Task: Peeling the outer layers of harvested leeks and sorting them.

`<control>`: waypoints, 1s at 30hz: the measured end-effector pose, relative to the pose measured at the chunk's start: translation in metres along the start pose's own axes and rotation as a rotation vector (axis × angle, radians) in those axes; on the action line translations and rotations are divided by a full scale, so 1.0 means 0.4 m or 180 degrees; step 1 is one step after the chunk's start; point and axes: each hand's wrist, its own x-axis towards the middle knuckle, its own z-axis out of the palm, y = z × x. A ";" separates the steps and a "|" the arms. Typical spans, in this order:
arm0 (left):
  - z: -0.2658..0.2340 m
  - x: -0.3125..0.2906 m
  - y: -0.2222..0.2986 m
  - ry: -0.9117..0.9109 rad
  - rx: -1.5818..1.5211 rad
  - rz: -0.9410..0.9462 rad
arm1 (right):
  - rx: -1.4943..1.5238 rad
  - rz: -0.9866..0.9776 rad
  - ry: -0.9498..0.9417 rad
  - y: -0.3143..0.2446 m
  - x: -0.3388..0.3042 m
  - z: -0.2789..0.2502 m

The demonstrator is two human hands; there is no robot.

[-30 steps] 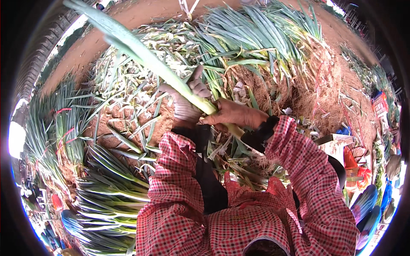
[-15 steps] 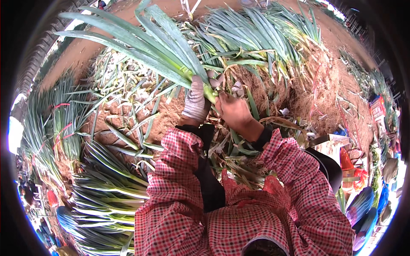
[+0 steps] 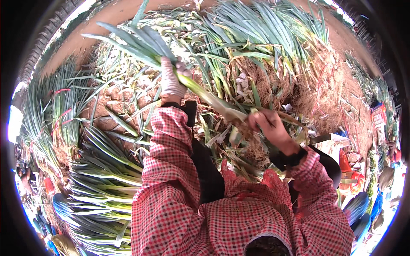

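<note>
A long green onion [image 3: 205, 96] slants across the middle, its green leaves at the upper left and its root end at the lower right. My left hand [image 3: 172, 80], in a whitish glove, is closed round the stalk just below the leaves. Bare and curled, my right hand [image 3: 272, 130] is beside the root end. A small pale green bit shows at its fingertips; what else those fingers hold is hidden. Brown, stringy roots [image 3: 256, 149] hang below the stalk near my right hand.
Untrimmed green onions [image 3: 260, 30] with soil-caked roots are heaped at the far side. Cleaned stalks [image 3: 102, 187] lie at the near left, and tied bundles [image 3: 60, 111] beyond them. Leaf scraps [image 3: 124, 64] cover the ground. An open cardboard box [image 3: 331, 143] is on the right.
My left hand has moved left and slightly up with the green onion. My right hand has gone right and down, away from the left one, and the pale stalk now shows between them.
</note>
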 end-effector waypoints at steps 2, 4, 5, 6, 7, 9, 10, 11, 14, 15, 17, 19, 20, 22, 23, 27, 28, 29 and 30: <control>0.000 -0.006 0.011 0.0147 0.0208 0.0230 | -0.0394 0.0278 0.0037 0.051 -0.096 -0.058; 0.013 -0.015 0.031 0.0401 0.0524 0.0603 | -0.1511 0.0635 -0.0021 0.163 -0.229 -0.133; -0.026 0.003 0.080 0.0604 0.0725 0.0896 | -0.1969 0.0919 -0.0145 0.244 -0.301 -0.161; -0.088 0.013 0.126 0.0698 0.0573 0.0839 | -0.2134 0.1188 -0.0461 0.283 -0.341 -0.153; -0.075 0.015 0.092 0.0503 0.0276 0.0788 | -0.2385 0.1552 -0.0693 0.313 -0.410 -0.176; -0.053 0.003 0.082 0.0671 0.0255 0.1032 | -0.3007 0.1342 -0.0932 0.263 -0.375 -0.132; -0.013 -0.001 0.053 0.1032 0.0305 0.1112 | -0.3096 0.1093 -0.0643 0.253 -0.335 -0.101; -0.003 -0.007 0.034 0.0950 0.0568 0.1035 | -0.3203 0.0825 -0.0368 0.232 -0.287 -0.067; 0.030 -0.037 -0.007 0.0246 0.0365 0.0674 | -0.2652 -0.0708 0.0923 0.047 0.010 0.061; 0.061 -0.041 -0.031 0.0276 0.0313 0.0782 | -0.2831 -0.1326 0.1186 0.037 0.090 0.071; 0.108 -0.055 -0.079 0.0295 0.0238 0.0574 | -0.2848 -0.1360 0.1641 0.015 0.202 0.090; 0.142 -0.071 -0.102 0.0115 0.0101 0.0396 | -0.2032 -0.0566 0.1461 0.063 0.269 0.081; 0.141 -0.067 -0.105 -0.0001 0.0110 0.0319 | -0.1955 -0.0678 0.1586 0.078 0.273 0.073; 0.121 -0.068 -0.101 -0.0112 0.0123 0.0290 | -0.1768 -0.0869 0.1748 0.079 0.270 0.079; 0.116 -0.061 -0.100 -0.0158 0.0132 0.0325 | -0.1834 -0.0812 0.1753 0.078 0.272 0.081; 0.118 -0.058 -0.116 -0.0567 -0.0050 0.0153 | -0.1824 -0.0502 0.1563 0.075 0.262 0.061; 0.116 -0.058 -0.118 -0.0547 -0.0035 0.0152 | -0.1805 -0.0249 0.1351 0.062 0.262 0.053; 0.115 -0.060 -0.121 -0.0528 -0.0021 0.0151 | -0.1784 0.0002 0.1138 0.051 0.260 0.049; 0.114 -0.055 -0.125 -0.0525 -0.0012 0.0144 | -0.1793 -0.0354 0.1017 0.051 0.256 0.045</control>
